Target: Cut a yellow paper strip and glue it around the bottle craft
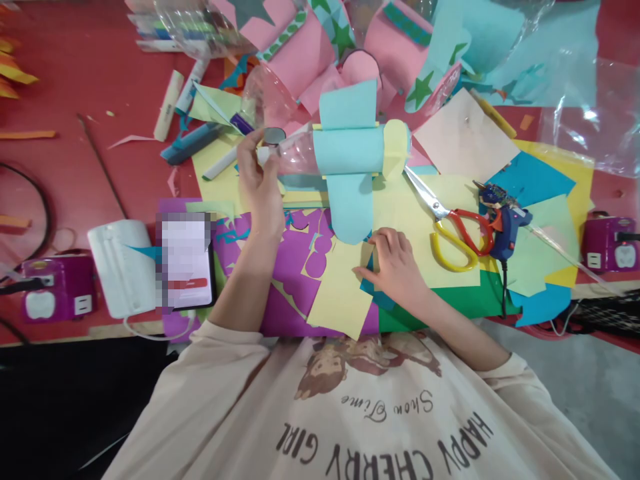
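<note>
My left hand [263,187] is closed at the neck of a clear plastic bottle [297,152] lying on its side. Light blue paper [347,152] wraps the bottle's body, with one wing-like flap [349,107] pointing away from me and a rounded one [350,210] pointing towards me. A pale yellow paper piece [395,150] sits at its right end. Between my left fingers shows a dark round disc [274,137], partly hidden. Just beyond the near flap's tip, my right hand [397,263] rests over pale yellow paper [345,287], thumb apart from the loosely curled fingers.
Scissors [440,213] with red and yellow handles lie on the right, beside a blue glue gun [507,230]. A phone [187,260] and a white device [123,267] are at left. Pink paper-covered shapes [300,57] stand at the back; markers [169,107] and paper scraps surround them.
</note>
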The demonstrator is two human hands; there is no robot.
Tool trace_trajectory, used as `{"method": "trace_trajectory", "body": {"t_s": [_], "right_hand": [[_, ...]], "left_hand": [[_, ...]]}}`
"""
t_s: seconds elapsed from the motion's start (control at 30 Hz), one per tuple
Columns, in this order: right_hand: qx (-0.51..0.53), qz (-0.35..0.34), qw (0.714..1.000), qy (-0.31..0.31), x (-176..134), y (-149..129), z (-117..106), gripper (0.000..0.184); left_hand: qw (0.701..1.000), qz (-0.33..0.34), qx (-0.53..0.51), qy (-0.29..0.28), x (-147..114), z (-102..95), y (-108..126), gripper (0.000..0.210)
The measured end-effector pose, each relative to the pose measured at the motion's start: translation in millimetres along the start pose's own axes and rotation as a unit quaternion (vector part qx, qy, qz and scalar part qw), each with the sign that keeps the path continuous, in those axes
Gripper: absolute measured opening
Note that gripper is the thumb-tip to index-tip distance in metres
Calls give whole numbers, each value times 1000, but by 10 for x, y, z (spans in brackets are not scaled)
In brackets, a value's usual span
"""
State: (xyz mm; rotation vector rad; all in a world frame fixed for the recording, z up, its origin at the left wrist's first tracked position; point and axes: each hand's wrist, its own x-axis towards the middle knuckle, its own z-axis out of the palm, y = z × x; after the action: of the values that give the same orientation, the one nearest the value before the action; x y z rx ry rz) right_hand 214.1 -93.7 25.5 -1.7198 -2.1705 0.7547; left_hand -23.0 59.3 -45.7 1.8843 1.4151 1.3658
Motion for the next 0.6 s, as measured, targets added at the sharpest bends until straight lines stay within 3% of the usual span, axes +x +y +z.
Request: {"method": "trace_trajectory", "body": {"t_s": [0.1,0.17,0.3,0.37,0.4,0.47,0.53,0.6], "right_hand": [[49,11,999,-9,-2,7,-36,28],[100,7,995,-16,-5,34,-55,14],[181,-4,983,-44,2,92,-115,10],[283,27,958,-45,25,120,-167,4],[348,51,935,-39,43,135,-197,10],[462,99,881,-7,88,171,-259,21],[518,129,844,54,132,212,-314,25],[534,150,823,122,160,256,-351,26]], "left_hand": [[996,-18,-37,78,-5,3,-30,65],[995,-27,-22,94,-16,-12,45,66],[990,33,25,137,-78,-62,457,47],[984,93,11,152,-136,-69,699,29],[983,105,-8,151,-170,-64,800,25],[990,93,-85,60,-235,-39,940,22],[987,69,-137,-53,-280,-5,1001,34],[950,-6,-233,-210,-296,23,1011,56]]}}
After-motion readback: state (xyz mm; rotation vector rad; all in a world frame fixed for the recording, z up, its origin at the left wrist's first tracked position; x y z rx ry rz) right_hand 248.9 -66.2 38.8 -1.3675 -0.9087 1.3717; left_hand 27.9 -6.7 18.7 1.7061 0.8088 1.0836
